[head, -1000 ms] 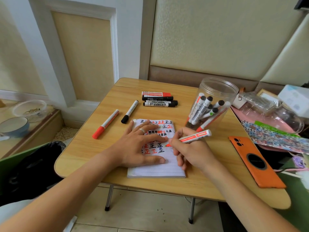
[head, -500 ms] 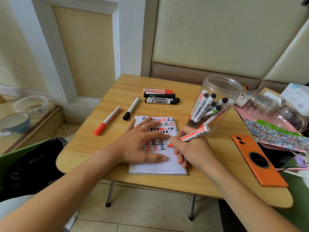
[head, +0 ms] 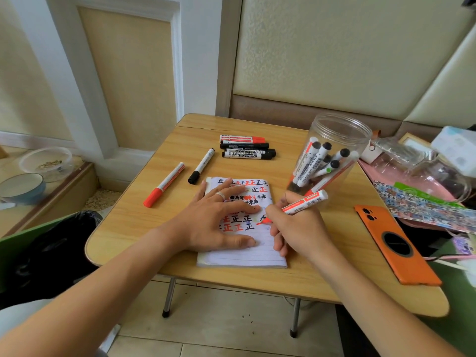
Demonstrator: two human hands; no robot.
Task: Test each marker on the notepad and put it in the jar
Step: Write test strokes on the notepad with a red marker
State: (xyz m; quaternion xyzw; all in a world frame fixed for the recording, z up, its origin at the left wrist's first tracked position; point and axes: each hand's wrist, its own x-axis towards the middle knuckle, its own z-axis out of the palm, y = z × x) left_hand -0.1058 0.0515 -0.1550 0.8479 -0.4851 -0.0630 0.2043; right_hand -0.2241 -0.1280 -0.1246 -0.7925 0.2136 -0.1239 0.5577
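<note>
A lined notepad (head: 242, 256) covered with red and black marks lies mid-table. My left hand (head: 216, 220) rests flat on it, fingers spread. My right hand (head: 296, 228) grips a red marker (head: 306, 202) with its tip on the page's right side. A clear plastic jar (head: 334, 155) at the back right holds several markers. Loose on the table are a capped red marker (head: 164, 184), a black-capped marker (head: 202, 165) and a group of three markers (head: 247, 149).
An orange phone (head: 394, 243) lies near the table's right edge, beside clutter with a sticker sheet (head: 422, 202). Bowls (head: 23, 186) sit on a low ledge at the left. A black bag (head: 49, 251) lies below the wooden table (head: 123, 228).
The right hand keeps writing with the red marker; its tip has shifted slightly on the page. The left hand stays flat on the notepad.
</note>
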